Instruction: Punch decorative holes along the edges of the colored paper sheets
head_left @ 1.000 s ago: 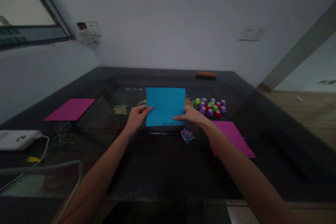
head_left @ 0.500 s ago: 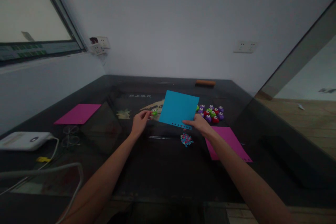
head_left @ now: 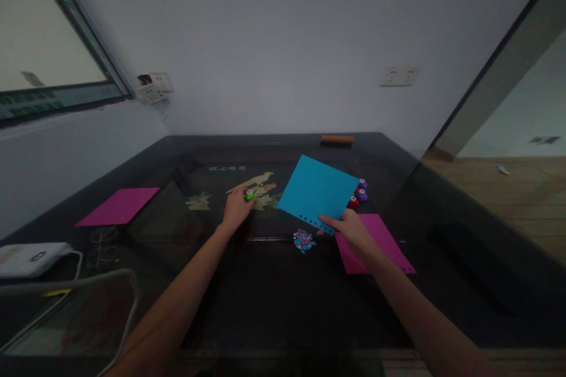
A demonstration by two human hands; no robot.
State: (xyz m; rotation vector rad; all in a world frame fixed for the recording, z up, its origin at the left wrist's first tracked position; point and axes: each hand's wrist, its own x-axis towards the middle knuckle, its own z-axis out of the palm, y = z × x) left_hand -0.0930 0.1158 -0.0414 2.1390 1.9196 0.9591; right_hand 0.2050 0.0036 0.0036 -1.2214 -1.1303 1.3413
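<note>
My right hand [head_left: 351,230] pinches the near edge of a blue paper sheet [head_left: 316,191], held tilted above the dark table [head_left: 274,283]. A row of punched holes runs along the sheet's near edge. My left hand [head_left: 235,210] rests on the table with its fingers around a small green punch [head_left: 250,195]. A heap of tiny coloured paper bits [head_left: 303,241] lies between my hands. Red and purple punches [head_left: 359,195] peek out behind the blue sheet; others are hidden by it.
A magenta sheet [head_left: 380,241] lies under my right wrist, another magenta sheet [head_left: 118,207] at the left. A white device [head_left: 30,258] with a cable and a wire frame [head_left: 71,300] sit near left. An orange block [head_left: 336,139] lies at the far edge. Wall sockets [head_left: 152,87] are behind.
My left hand let go of the blue sheet and took the green punch on the table. My right hand swung the sheet to the right, covering most of the punches.
</note>
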